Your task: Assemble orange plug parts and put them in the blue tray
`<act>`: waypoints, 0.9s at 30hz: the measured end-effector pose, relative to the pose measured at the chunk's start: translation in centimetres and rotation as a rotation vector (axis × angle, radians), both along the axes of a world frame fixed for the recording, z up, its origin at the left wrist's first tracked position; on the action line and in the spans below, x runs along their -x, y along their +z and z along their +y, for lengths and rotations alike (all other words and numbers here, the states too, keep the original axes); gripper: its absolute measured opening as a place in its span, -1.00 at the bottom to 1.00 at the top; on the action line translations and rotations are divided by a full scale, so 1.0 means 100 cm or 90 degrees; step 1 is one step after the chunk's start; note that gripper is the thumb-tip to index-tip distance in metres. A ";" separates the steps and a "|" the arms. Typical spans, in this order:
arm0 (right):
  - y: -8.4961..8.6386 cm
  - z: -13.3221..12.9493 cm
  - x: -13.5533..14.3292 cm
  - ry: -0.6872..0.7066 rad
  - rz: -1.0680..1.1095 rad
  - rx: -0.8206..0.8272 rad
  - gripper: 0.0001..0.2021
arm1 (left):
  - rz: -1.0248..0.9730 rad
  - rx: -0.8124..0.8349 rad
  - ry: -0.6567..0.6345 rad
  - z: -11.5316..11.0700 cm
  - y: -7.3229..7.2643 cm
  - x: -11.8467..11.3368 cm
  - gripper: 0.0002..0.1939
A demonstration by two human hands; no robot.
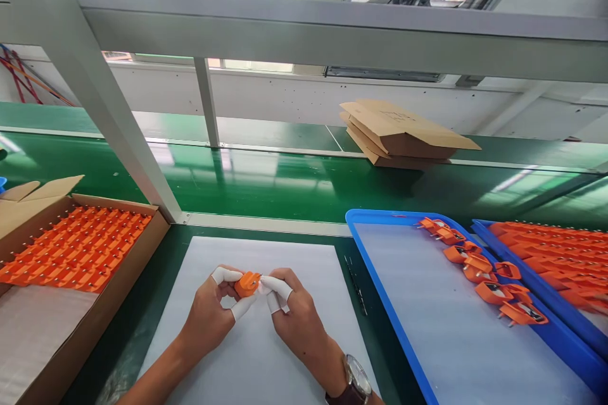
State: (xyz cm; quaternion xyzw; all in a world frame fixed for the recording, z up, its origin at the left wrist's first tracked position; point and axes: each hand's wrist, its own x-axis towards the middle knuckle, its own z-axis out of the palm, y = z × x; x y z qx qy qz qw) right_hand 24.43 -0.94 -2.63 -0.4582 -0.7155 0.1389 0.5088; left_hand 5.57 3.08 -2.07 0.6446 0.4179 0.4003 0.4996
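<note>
My left hand [209, 313] grips a small orange plug [247, 283] between finger and thumb, above the white sheet [228, 354]. White finger cots cover some fingertips on both hands. My right hand [299, 313] is closed in a pinch at the plug's right end, where a metal pin shows. A bit of white shows between its fingertips; whether that is a wipe or only a finger cot I cannot make out. A watch [357, 380] is on the right wrist.
On the left, a cardboard box [128, 259] holds rows of orange plugs [85, 247]. A blue tray [394, 304] on the right carries several loose orange plugs [479, 266]; another blue tray [536, 285] is beyond it. A thin dark tool [355, 285] lies beside the sheet. Folded cardboard [403, 133] sits behind.
</note>
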 end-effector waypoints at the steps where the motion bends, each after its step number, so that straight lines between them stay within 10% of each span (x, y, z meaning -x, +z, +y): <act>1: 0.001 0.000 0.000 0.005 0.030 0.011 -0.59 | -0.009 0.021 -0.017 0.000 0.001 0.000 -0.69; 27: 0.006 -0.002 -0.001 0.049 0.099 0.049 -0.52 | -0.071 0.095 -0.235 0.002 0.006 0.006 -0.53</act>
